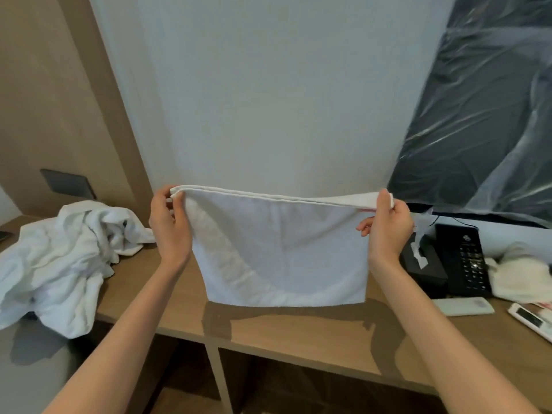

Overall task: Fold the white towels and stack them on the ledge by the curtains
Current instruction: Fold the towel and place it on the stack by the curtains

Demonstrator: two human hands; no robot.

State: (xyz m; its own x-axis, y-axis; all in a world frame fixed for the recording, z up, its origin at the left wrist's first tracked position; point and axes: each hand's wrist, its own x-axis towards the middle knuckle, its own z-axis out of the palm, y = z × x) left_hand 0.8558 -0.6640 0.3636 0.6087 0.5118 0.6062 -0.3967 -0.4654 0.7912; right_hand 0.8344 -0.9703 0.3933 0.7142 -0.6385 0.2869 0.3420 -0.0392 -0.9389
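A white towel (280, 252), doubled over, hangs flat in the air above the wooden ledge (298, 327). My left hand (168, 225) pinches its top left corner and my right hand (388, 228) pinches its top right corner, so the top edge is stretched level between them. The towel's lower edge hangs just above the ledge. A heap of crumpled white towels (59, 255) lies on the ledge to the left and spills over its front edge. A pale curtain (268, 100) hangs directly behind the towel.
On the ledge to the right stand a black tissue box (424, 264) and a black telephone (463, 261), with a white cloth (519, 273) and two remote controls (466, 306) beyond. A plastic-covered dark screen (484, 115) fills the upper right. Open shelving lies below the ledge.
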